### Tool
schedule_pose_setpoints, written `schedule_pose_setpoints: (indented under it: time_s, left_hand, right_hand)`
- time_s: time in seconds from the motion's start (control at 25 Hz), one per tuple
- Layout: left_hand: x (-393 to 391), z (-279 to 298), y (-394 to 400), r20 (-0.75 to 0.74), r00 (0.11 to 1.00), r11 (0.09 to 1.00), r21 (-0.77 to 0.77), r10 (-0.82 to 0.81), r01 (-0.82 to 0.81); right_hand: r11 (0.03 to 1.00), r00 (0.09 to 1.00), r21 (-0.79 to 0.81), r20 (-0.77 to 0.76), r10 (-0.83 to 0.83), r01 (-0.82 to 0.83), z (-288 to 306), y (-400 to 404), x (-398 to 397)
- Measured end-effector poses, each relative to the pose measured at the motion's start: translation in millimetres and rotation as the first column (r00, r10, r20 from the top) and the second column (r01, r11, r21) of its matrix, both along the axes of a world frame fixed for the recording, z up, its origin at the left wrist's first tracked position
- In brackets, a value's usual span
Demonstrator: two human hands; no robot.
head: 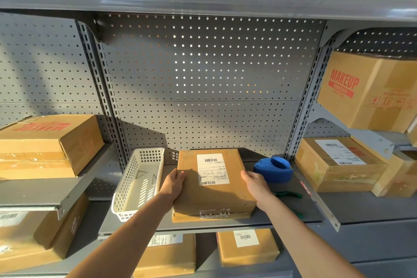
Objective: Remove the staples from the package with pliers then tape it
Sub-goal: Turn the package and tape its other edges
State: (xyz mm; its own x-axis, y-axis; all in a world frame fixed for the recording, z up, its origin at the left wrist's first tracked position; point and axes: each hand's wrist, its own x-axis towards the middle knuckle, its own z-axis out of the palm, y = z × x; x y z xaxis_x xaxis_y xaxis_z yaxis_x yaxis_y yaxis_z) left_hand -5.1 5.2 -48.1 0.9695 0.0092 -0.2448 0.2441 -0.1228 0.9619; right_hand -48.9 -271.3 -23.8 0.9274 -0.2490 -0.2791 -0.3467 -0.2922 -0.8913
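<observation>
Both bare forearms reach up from the bottom edge to a flat cardboard package (212,185) lying on a grey metal shelf (300,210). One hand takes each side: the left hand (172,185) grips the left edge with its thumb curled over the top face, and the right hand (256,184) holds the right edge the same way, thumb on top, fingers hidden down the side.

Between the two hands the package shows a plain brown top with a white shipping label (212,169) carrying barcodes, set toward the far half. Small dark dots run along the top near the right and front edges; whether these are holes or staples cannot be told. On the front edge sits a torn white patch of label or tape.

Just left of the left hand stands a white plastic basket (137,184) with some thin bent wires on its floor. Just beyond the right hand rests a blue tape dispenser (274,168), and beside the right wrist lie green handles (290,194), partly hidden.
</observation>
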Motion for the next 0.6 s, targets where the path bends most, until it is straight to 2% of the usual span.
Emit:
schedule_pose_setpoints:
  time_s: [0.16, 0.36, 0.48, 0.6]
  left_hand:
    - [0.4, 1.3, -0.4, 0.005, 1.000, 0.999, 0.031, 0.010, -0.010]
    - [0.0, 3.5, -2.1, 0.033, 0.999, 0.994, 0.106, 0.015, -0.018]
    - [-0.6, 3.7, -3.1, 0.043, 0.999, 0.990, 0.135, 0.022, -0.028]
    - [-0.4, 3.3, -3.6, 0.046, 0.999, 0.988, 0.149, 0.022, -0.029]
  right_hand:
    - [0.994, 0.995, -0.106, 0.083, 0.047, -0.038, 5.1, -12.6, 8.6]
    - [0.948, 0.969, -0.310, 0.246, 0.007, 0.072, 14.6, -57.6, 25.9]
    - [0.878, 0.972, -0.468, 0.232, 0.017, 0.096, 16.2, -90.0, 34.2]
    - [0.795, 0.988, -0.606, 0.130, 0.084, 0.012, 13.1, -114.1, 44.2]
